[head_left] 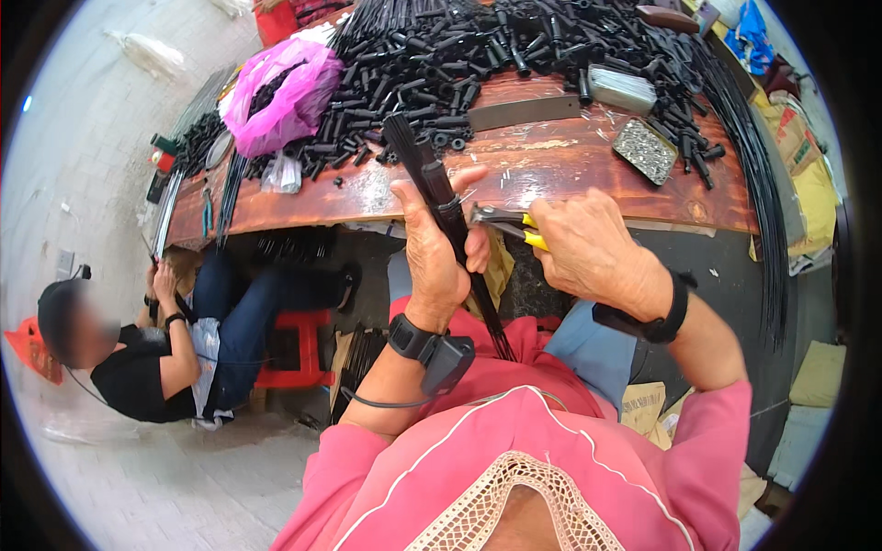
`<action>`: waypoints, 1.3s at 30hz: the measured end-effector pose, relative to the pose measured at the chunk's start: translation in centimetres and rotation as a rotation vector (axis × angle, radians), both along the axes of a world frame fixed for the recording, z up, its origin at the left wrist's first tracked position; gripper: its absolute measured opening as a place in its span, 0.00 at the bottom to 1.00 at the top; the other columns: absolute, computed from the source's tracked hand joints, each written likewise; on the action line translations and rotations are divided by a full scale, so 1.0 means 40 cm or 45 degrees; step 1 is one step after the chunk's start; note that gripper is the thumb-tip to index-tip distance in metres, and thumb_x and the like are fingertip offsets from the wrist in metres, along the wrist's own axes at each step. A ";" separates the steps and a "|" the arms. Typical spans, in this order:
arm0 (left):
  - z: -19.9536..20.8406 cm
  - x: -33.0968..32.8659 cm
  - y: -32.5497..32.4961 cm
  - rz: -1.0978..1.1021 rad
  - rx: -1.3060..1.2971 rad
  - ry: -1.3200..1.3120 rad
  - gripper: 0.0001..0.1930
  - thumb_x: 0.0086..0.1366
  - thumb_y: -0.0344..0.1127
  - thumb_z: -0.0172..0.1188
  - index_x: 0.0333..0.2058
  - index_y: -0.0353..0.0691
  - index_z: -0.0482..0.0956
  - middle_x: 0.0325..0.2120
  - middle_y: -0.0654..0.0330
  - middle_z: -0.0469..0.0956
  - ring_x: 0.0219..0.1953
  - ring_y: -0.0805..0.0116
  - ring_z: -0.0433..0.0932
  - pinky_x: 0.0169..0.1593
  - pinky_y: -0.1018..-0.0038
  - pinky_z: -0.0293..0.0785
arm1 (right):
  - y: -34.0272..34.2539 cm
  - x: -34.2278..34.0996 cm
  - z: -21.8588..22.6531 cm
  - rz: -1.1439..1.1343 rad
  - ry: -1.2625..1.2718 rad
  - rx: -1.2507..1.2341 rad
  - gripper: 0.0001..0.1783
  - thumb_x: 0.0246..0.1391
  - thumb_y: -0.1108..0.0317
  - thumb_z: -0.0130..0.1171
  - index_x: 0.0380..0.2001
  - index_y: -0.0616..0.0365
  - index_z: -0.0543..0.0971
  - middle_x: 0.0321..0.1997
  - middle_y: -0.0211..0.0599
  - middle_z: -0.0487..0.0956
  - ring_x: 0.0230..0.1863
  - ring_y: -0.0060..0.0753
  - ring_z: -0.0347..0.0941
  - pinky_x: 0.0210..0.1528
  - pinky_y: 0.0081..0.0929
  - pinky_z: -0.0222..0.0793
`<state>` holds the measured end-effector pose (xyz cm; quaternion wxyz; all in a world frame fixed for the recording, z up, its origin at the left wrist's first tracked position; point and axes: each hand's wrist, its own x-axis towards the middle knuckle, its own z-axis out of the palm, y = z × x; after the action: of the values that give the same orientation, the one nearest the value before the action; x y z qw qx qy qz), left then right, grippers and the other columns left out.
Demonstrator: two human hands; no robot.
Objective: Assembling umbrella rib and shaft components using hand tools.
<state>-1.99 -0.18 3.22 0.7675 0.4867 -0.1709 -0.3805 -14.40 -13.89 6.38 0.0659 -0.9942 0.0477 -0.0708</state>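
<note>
In front of my chest, my left hand (435, 253) is closed round a bundle of thin black rods (453, 220). Thick black tubular parts show at its upper end, and the rods run down toward my lap. My right hand (588, 241) grips pliers (501, 217) with yellow handles. The pliers' metal jaws point left, close beside the bundle and my left fingers; whether they touch it I cannot tell. Beyond both hands lies the red-brown wooden table (386, 191), heaped with black tubular parts (413, 87).
On the table are a tin of small silvery pieces (646, 151), a clear plastic box (622, 89), a flat metal bar (524, 112) and a pink plastic bag (303, 87). Long black rods (767, 230) overhang the right edge. At left, a person (152, 354) sits near a red stool (294, 349).
</note>
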 end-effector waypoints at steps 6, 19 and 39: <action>-0.015 0.011 0.008 0.051 -0.209 -0.144 0.50 0.57 0.81 0.31 0.59 0.42 0.66 0.10 0.66 0.62 0.11 0.75 0.59 0.18 0.76 0.57 | 0.026 0.006 -0.067 -0.180 -0.254 0.624 0.16 0.44 0.75 0.59 0.39 0.60 0.72 0.36 0.51 0.73 0.40 0.56 0.71 0.45 0.46 0.66; -0.015 0.012 0.018 0.027 -0.181 -0.064 0.45 0.61 0.77 0.37 0.54 0.37 0.73 0.10 0.68 0.62 0.11 0.79 0.59 0.17 0.81 0.56 | 0.055 0.039 -0.045 -0.233 -0.574 0.049 0.37 0.37 0.82 0.58 0.56 0.63 0.65 0.45 0.50 0.67 0.47 0.53 0.63 0.49 0.42 0.65; -0.012 0.016 0.029 -0.088 -0.201 -0.017 0.49 0.57 0.79 0.38 0.53 0.34 0.72 0.09 0.69 0.61 0.10 0.80 0.58 0.16 0.81 0.55 | 0.021 0.047 -0.073 -0.220 -0.576 0.097 0.25 0.39 0.82 0.57 0.46 0.64 0.69 0.40 0.48 0.68 0.43 0.51 0.65 0.44 0.39 0.69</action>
<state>-1.34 0.96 2.76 0.7888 0.4209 -0.2224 -0.3889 -12.52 -13.05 3.48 0.1062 -0.9420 0.1192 -0.2952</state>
